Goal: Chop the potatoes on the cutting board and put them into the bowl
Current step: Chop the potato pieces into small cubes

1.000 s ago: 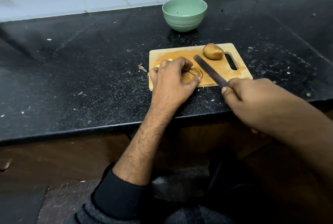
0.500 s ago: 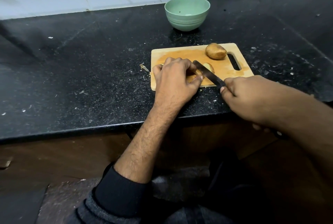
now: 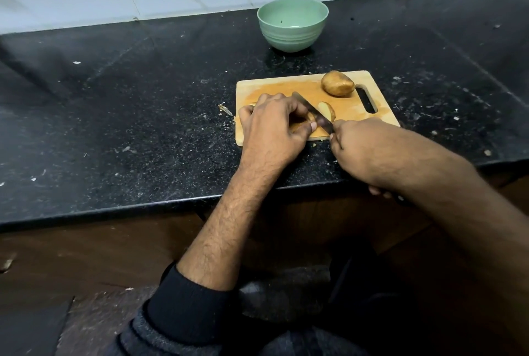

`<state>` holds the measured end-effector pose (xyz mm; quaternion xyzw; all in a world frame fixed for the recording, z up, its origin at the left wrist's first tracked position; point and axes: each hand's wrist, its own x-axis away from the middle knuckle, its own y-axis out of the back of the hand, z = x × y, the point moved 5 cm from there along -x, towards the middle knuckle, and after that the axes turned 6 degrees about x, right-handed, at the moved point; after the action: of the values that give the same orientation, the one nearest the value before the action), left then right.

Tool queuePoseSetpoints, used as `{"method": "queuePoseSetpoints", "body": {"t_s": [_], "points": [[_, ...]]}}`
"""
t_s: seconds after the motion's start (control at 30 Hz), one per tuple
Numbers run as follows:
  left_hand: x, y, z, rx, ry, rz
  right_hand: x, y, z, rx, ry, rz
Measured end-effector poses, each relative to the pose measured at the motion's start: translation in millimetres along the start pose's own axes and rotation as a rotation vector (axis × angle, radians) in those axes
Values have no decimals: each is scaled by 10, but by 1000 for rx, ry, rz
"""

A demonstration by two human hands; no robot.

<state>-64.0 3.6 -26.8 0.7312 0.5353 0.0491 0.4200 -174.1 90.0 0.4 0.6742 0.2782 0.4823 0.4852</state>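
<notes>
Knife (image 3: 313, 113) now down through the potato (image 3: 326, 111) on the board (image 3: 286, 88), your left hand (image 3: 273, 126) pinning it, right hand (image 3: 363, 146) closed on the handle; first cut made, bowl (image 3: 292, 25) empty.

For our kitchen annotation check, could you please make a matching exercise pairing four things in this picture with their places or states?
Things:
1. green bowl
2. whole potato
3. knife
4. cut potato piece

Places or states:
A. held in the right hand, blade over the cutting board
B. on the black counter beyond the board, near the wall
C. just right of the blade
D. uncut, beside the board's handle slot

Pairs: 1-B, 2-D, 3-A, 4-C
</notes>
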Motion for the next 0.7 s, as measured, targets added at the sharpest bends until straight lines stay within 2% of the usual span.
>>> {"method": "queuePoseSetpoints", "body": {"t_s": [0.17, 0.37, 0.7], "points": [[6, -4, 6, -10, 6, -17, 167, -81, -92, -59, -12, 112], [8, -11, 10, -8, 3, -27, 447, -101, -245, -115, -18, 159], [31, 18, -4, -30, -21, -53, 716, 9, -420, -219, 11, 2]]}}
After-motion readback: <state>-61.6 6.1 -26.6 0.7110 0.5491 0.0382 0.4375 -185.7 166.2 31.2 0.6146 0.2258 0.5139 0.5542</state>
